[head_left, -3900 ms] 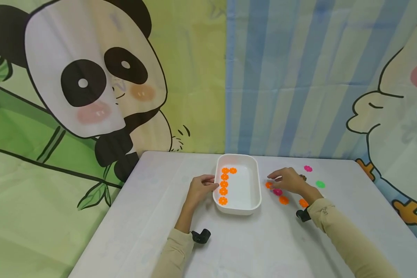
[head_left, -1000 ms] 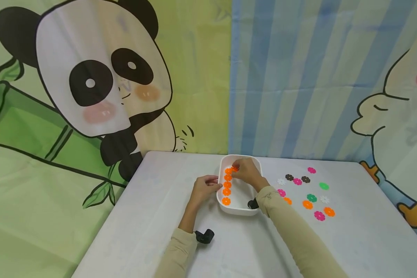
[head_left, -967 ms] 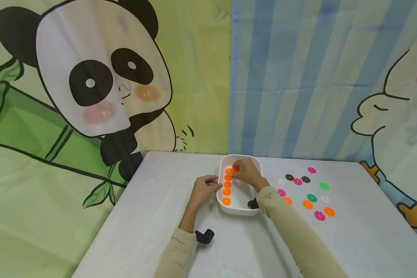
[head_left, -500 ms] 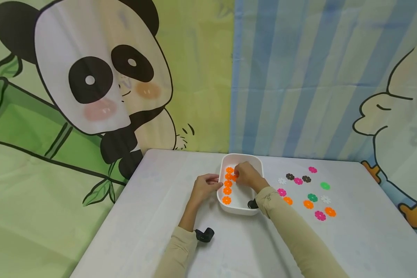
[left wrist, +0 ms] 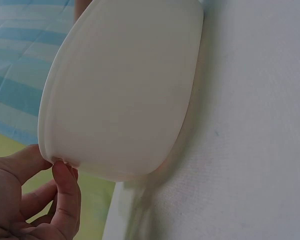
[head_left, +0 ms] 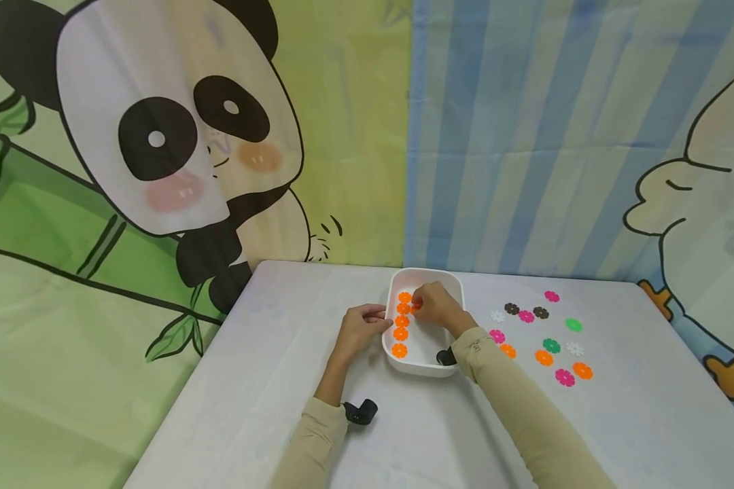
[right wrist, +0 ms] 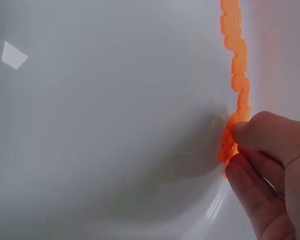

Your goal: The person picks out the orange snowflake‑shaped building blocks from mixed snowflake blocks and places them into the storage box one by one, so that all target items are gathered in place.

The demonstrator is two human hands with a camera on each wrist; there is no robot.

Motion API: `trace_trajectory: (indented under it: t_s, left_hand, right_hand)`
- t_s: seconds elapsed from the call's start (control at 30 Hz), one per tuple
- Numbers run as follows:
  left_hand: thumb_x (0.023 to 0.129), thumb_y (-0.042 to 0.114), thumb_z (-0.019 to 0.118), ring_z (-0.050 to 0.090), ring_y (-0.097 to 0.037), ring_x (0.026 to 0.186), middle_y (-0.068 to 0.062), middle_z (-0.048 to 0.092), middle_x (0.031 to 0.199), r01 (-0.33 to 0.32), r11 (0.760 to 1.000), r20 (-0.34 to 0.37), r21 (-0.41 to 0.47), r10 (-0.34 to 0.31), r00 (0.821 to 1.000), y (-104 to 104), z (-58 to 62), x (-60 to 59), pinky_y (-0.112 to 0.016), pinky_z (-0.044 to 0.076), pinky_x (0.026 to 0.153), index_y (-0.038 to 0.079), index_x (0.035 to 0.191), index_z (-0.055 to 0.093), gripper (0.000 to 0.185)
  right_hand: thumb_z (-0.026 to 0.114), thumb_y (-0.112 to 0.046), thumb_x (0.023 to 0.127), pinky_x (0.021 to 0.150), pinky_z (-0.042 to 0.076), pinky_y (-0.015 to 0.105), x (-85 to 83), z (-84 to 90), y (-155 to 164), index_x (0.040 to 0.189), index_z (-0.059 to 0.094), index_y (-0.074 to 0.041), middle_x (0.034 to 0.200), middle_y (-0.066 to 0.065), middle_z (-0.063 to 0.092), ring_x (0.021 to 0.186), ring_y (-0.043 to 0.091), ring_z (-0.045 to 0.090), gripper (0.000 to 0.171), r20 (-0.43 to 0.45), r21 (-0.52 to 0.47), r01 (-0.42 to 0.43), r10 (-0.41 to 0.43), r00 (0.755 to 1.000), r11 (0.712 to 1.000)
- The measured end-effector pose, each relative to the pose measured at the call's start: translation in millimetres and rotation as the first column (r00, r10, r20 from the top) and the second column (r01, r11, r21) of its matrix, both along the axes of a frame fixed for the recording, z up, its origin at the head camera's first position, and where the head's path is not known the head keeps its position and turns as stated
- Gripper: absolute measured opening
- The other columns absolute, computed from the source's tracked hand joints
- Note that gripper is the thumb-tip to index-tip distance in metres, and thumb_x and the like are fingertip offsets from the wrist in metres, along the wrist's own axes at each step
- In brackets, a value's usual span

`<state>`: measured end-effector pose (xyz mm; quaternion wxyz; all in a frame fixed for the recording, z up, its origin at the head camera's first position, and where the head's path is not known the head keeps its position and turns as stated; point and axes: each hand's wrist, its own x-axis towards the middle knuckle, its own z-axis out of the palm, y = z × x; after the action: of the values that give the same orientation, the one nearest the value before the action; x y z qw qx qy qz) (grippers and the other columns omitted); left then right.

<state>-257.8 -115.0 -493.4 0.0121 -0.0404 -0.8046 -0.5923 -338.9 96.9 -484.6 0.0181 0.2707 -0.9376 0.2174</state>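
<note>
White tray (head_left: 450, 288) on table (head_left: 281, 380), long axis running away from the person. Right hand (head_left: 435, 307) inside tray at far end, grip pinched on an orange flower disc (right wrist: 227, 145) beside the row of orange discs (head_left: 400, 324); row runs along tray's left wall. Left hand (head_left: 358, 328) grips tray's left rim, fingers curled. Loose coloured discs (head_left: 544, 336) right of tray
</note>
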Motion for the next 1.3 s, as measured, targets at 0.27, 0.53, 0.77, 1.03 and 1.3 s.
trace_trajectory:
  t_s: [0.27,0.53,0.77,1.03,1.3]
  left_hand:
    - [0.081,0.018,0.080,0.065,-0.017,0.081,-0.005,0.069,0.092,-0.001,1.000,0.011,-0.002,0.001,1.000,-0.3,1.2,0.2,-0.028,0.055,0.074,0.001,0.113,0.070,0.038]
    - [0.081,0.019,0.080,0.064,-0.016,0.080,-0.005,0.068,0.092,-0.008,1.000,0.020,-0.007,0.008,1.000,1.0,-1.2,-0.8,-0.027,0.055,0.074,0.002,0.113,0.070,0.038]
    - [0.082,0.016,0.079,0.064,-0.017,0.081,-0.004,0.068,0.092,-0.018,1.000,0.010,-0.016,0.018,1.000,1.5,0.3,0.1,-0.027,0.055,0.074,0.002,0.112,0.070,0.035]
    - [0.081,0.017,0.080,0.063,-0.017,0.080,-0.003,0.067,0.091,-0.034,0.999,0.018,-0.030,0.035,0.999,1.9,0.1,-0.9,-0.027,0.055,0.073,0.003,0.111,0.071,0.035]
    - [0.081,0.016,0.079,0.064,-0.017,0.080,-0.003,0.068,0.091,-0.030,0.999,0.010,-0.016,0.030,0.999,2.2,-0.5,0.1,-0.028,0.055,0.073,0.003,0.111,0.071,0.033]
  right_hand:
    - [0.073,-0.006,0.075,0.074,0.054,0.035,-0.6,5.7,0.9,0.090,0.075,0.000,0.079,0.005,0.069,0.073,0.020,0.060,0.015,0.022,-0.071,0.039,-0.037,0.999,0.997]
    - [0.067,-0.006,0.084,0.074,0.056,0.040,0.8,46.0,8.2,0.097,0.075,0.000,0.090,0.011,0.072,0.080,0.025,0.065,0.017,-0.080,-0.182,0.036,-0.051,0.995,0.983]
    - [0.064,-0.004,0.088,0.078,0.056,0.046,9.3,90.5,42.8,0.100,0.074,0.001,0.097,0.017,0.071,0.086,0.031,0.068,0.017,-0.165,-0.231,0.009,-0.048,0.985,0.973]
    - [0.067,-0.011,0.090,0.078,0.056,0.046,30.9,83.9,106.2,0.108,0.072,0.001,0.106,0.017,0.069,0.094,0.034,0.067,0.022,0.009,-0.194,0.081,-0.081,0.997,0.978]
    - [0.078,-0.013,0.083,0.074,0.058,0.039,64.6,47.2,158.4,0.106,0.073,-0.002,0.103,0.014,0.071,0.091,0.031,0.069,0.027,0.070,-0.131,0.084,-0.075,0.995,0.988]
